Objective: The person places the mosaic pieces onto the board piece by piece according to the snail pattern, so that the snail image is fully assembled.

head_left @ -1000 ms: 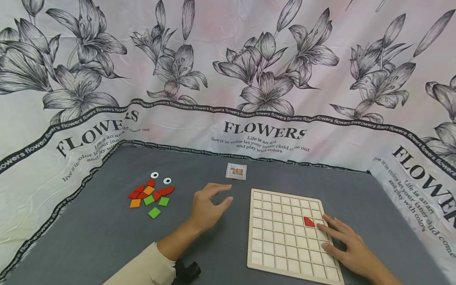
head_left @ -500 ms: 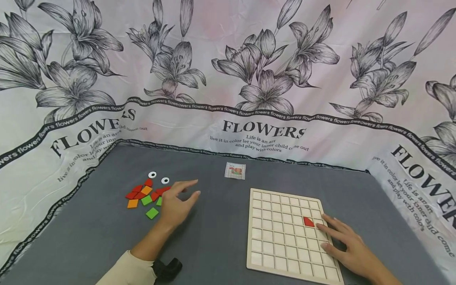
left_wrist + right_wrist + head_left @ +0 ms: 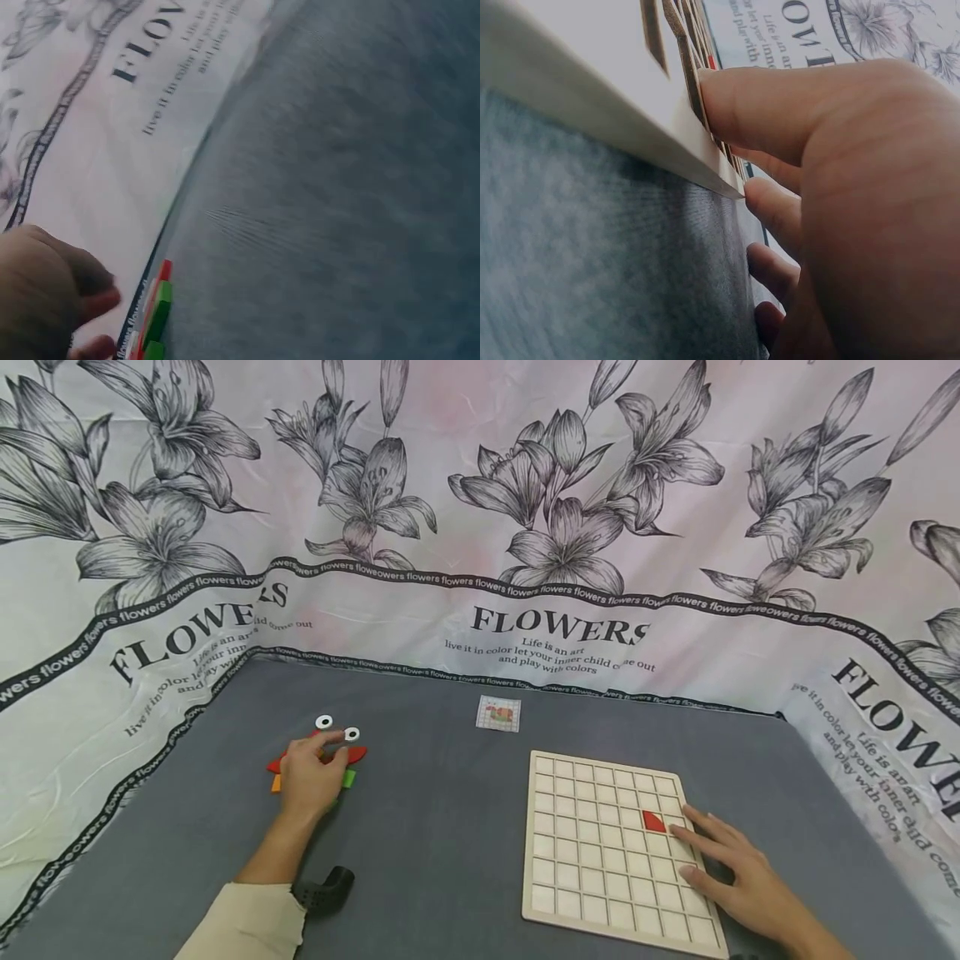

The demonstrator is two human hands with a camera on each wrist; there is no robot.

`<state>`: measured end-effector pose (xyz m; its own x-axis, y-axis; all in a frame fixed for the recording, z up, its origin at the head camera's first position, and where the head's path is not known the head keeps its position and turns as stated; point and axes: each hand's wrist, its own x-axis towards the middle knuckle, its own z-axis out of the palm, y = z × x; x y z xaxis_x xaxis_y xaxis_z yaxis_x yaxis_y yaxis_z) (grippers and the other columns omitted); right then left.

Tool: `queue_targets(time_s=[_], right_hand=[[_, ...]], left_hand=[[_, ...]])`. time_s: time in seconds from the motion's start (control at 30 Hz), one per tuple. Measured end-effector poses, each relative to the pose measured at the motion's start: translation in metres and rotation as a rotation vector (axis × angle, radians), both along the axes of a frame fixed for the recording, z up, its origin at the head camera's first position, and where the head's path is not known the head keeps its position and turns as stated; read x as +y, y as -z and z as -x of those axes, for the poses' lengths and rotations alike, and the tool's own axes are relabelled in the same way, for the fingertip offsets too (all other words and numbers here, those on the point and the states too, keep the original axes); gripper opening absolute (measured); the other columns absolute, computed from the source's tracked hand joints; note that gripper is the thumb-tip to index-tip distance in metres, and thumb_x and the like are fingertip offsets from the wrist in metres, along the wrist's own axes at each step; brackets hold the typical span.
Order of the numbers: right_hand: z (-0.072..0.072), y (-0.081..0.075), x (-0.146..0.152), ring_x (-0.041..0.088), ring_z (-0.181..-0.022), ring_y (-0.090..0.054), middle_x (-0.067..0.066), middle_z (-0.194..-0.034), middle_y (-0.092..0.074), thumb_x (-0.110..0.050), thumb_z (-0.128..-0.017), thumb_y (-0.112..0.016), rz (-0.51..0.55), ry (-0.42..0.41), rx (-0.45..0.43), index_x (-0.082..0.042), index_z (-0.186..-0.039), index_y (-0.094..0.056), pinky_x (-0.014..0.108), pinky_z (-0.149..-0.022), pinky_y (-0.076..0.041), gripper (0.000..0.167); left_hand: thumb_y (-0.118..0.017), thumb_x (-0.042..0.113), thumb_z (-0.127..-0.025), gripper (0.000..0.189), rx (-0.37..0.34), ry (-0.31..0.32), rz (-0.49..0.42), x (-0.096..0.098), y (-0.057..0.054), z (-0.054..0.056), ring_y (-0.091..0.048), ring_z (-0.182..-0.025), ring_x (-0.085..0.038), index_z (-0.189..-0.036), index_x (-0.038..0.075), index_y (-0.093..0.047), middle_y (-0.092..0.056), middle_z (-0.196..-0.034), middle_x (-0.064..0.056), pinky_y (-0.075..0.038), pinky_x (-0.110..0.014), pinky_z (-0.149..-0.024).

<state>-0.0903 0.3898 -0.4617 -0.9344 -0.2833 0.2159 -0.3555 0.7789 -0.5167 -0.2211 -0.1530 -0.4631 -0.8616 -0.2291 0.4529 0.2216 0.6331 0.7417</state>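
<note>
Just beneath left hand (image 3: 307, 778), loosely curved and empty, coloured pieces (image 3: 348, 778); right hand (image 3: 742, 872), relaxed, touching edge of grid board (image 3: 600, 842).

At the far side, white cloth (image 3: 442, 402) with faint pink patches and line-drawn lilies (image 3: 566, 547). Below those, a wavy black band (image 3: 420, 577), then a large heading (image 3: 558, 625) reading FLOWERS over smaller lettering (image 3: 547, 654). More partly folded headings (image 3: 180, 639) to left and right. Along the base, another black band (image 3: 450, 677). Nearer, a dark grey tabletop (image 3: 435, 827).
</note>
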Motion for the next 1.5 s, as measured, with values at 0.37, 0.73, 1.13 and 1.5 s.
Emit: queue_targets(time_s=[0.37, 0.73, 1.13, 1.5], right_hand=[[0.001, -0.001, 0.0, 0.05, -0.131, -0.026, -0.005, -0.153, -0.031, -0.016, -0.089, -0.07, -0.014, 0.003, -0.001, -0.018, -0.136, -0.058, 0.075, -0.079, -0.021, 0.049], [0.0, 0.0, 0.001, 0.046, -0.133, -0.026, -0.005, -0.153, -0.032, -0.014, -0.088, -0.071, -0.012, -0.002, 0.013, -0.018, -0.136, -0.058, 0.074, -0.079, -0.023, 0.05], [0.0, 0.001, 0.002, 0.026, -0.138, -0.021, -0.005, -0.152, -0.033, -0.014, -0.087, -0.071, 0.003, -0.011, 0.028, -0.019, -0.136, -0.058, 0.073, -0.08, -0.023, 0.051], [0.0, 0.001, 0.0, 0.033, -0.137, -0.024, -0.003, -0.151, -0.035, -0.014, -0.086, -0.072, 0.005, -0.016, 0.04, -0.018, -0.135, -0.059, 0.072, -0.081, -0.025, 0.051]], left_hand=[[-0.075, 0.001, -0.078, 0.027, -0.065, 0.049, 0.219, 0.003, 0.005, -0.001, -0.047, -0.097, -0.038, -0.105, 0.004, -0.073, -0.068, -0.093, -0.015, -0.03, -0.055, -0.075], [-0.084, 0.006, -0.073, 0.028, 0.027, 0.163, 0.263, 0.013, 0.009, 0.0, -0.049, -0.093, -0.031, -0.1, 0.006, -0.075, -0.07, -0.093, -0.009, -0.029, -0.058, -0.079], [-0.084, 0.009, -0.074, 0.034, -0.02, 0.276, 0.308, 0.02, 0.01, -0.004, -0.051, -0.096, -0.028, -0.107, 0.009, -0.075, -0.067, -0.094, -0.007, -0.03, -0.052, -0.081], [-0.083, 0.0, -0.072, 0.033, 0.195, 0.414, 0.222, 0.041, -0.002, -0.012, -0.067, -0.088, -0.028, -0.103, -0.003, -0.072, -0.07, -0.095, -0.012, -0.053, -0.044, -0.077]])
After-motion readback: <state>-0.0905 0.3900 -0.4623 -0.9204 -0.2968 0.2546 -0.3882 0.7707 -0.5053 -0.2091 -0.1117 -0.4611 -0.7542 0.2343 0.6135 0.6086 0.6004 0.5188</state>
